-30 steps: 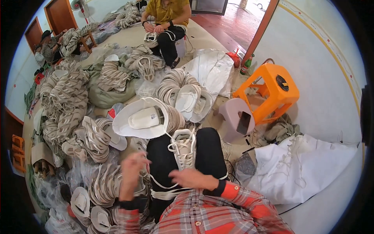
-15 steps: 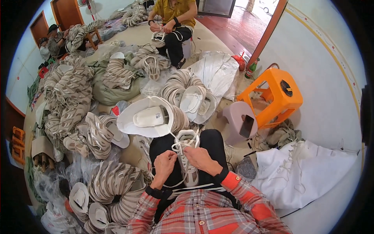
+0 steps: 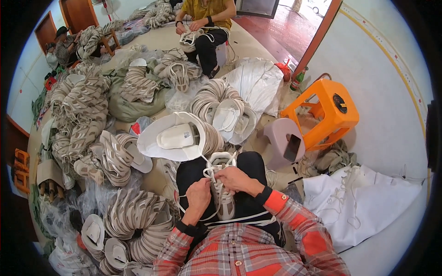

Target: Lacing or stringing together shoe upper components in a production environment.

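A beige and white shoe upper lies between my thighs, its toe toward me. White shoelace runs through it in loops near the top, and loose lengths cross my lap. My left hand is closed in a pinch on the lace at the upper's left edge. Over the eyelets, my right hand pinches the lace too, its fingertips partly hidden. Just beyond the upper, a nested stack of shoe uppers rests against my knees, with a white insole-like piece facing up in its opening.
Several bundles of nested uppers and plastic bags lie to my left. At right stand a pale stool with a phone and an orange stool. White cloth covers the lower right. A co-worker in yellow sits ahead, handling an upper.
My right hand has shifted slightly up over the eyelets, and my left hand slightly right. The lace loop between them has changed shape. The co-worker's hands and upper have moved a little.
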### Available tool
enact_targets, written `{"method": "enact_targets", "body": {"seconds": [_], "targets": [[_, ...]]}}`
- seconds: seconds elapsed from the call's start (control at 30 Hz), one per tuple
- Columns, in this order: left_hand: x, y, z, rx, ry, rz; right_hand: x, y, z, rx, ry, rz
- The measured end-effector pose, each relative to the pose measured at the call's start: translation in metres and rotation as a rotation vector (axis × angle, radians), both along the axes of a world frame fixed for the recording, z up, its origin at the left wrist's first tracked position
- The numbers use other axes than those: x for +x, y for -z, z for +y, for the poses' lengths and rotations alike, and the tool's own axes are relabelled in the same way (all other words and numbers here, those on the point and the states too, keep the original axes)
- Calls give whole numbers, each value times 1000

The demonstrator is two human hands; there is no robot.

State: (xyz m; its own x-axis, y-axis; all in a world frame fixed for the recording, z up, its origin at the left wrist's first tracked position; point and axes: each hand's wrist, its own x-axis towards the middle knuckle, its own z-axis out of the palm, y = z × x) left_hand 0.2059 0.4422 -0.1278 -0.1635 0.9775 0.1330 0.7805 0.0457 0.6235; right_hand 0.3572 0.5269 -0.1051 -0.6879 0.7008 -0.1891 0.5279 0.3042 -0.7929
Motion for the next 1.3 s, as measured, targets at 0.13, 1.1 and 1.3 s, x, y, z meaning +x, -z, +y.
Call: {"method": "enact_targets", "body": {"seconds": [0.13,1.1,1.3], "targets": [[3,-6,6,-160,-23,102,-5,5,0,78,-45,-50],[-15,14,-58,-625,-411,-2466,107,-38,20,-315,978,1277],[8,-2,-27,-350,-580,-2399,156,-94,30,-24,1179,1265]]}}
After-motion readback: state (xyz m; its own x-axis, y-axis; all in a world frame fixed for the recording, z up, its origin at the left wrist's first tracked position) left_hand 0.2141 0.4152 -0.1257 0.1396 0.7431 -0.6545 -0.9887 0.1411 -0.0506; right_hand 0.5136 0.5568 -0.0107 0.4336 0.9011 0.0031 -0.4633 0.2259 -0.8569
